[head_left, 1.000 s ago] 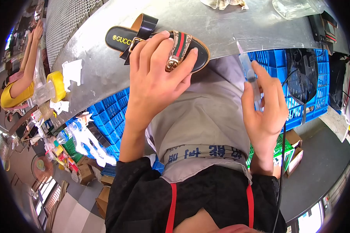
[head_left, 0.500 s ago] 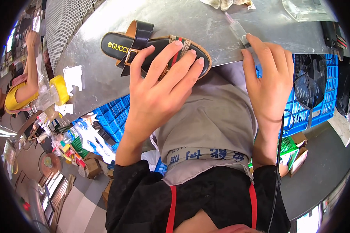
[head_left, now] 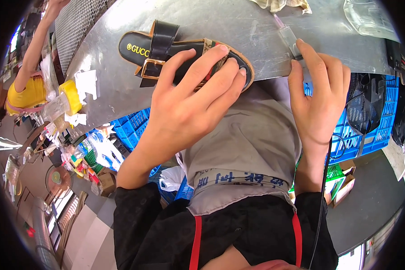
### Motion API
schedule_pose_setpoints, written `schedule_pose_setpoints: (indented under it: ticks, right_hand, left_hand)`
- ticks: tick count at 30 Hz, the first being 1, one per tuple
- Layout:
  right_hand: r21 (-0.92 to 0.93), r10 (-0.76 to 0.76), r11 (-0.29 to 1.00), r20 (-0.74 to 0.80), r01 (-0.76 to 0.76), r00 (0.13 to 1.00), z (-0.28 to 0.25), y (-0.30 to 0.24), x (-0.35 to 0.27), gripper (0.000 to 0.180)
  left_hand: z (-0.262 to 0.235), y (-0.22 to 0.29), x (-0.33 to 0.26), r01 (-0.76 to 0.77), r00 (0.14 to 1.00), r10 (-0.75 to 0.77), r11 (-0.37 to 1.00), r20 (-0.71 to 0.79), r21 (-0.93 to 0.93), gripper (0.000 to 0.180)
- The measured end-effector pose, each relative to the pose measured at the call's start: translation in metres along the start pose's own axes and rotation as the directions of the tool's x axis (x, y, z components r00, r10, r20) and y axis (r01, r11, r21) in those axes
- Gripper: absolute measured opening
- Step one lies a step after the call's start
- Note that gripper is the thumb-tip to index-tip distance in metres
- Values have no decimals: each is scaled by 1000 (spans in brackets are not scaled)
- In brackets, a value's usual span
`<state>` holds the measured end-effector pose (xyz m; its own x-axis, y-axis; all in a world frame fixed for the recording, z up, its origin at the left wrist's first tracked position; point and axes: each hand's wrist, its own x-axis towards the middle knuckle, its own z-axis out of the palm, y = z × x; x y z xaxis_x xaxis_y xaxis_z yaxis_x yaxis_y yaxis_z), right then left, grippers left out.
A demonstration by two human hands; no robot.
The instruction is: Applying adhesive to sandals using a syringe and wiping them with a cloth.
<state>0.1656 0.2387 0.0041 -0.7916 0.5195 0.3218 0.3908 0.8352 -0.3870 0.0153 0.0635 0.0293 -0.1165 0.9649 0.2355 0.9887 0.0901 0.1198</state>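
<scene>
A black slide sandal [head_left: 170, 45] with a gold buckle and a tan sole edge lies on the metal table near its front edge. My left hand [head_left: 195, 96] grips its toe end. The fingers curl over the patterned front strap [head_left: 209, 44], and the thumb is hidden beneath. To the right, my right hand [head_left: 319, 92] has its index finger and thumb on either side of the plunger end of a clear syringe [head_left: 289, 38]. The syringe lies on the table with its pinkish tip pointing away from me. The other right fingers are loosely bent.
A crumpled cloth [head_left: 283, 4] and a clear container [head_left: 369, 18] are at the table's far side. Yellow tape [head_left: 70, 96] and white scraps sit at its left edge. Blue crates [head_left: 369, 135] stand below the edge. A co-worker's arm [head_left: 33, 54] is at far left.
My view has shifted slightly, so table and hands appear farther right. My left fingers have slid toward the toe, baring the buckle. The co-worker's arm has moved up in view.
</scene>
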Motion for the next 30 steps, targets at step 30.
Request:
schedule_pose_setpoints:
  ticks: [30]
  right_hand:
    - [53, 3, 999, 9, -4, 1000, -1, 6, -2, 39]
  left_hand:
    - [-2, -6, 7, -56, 997, 59, 996, 45, -66, 45]
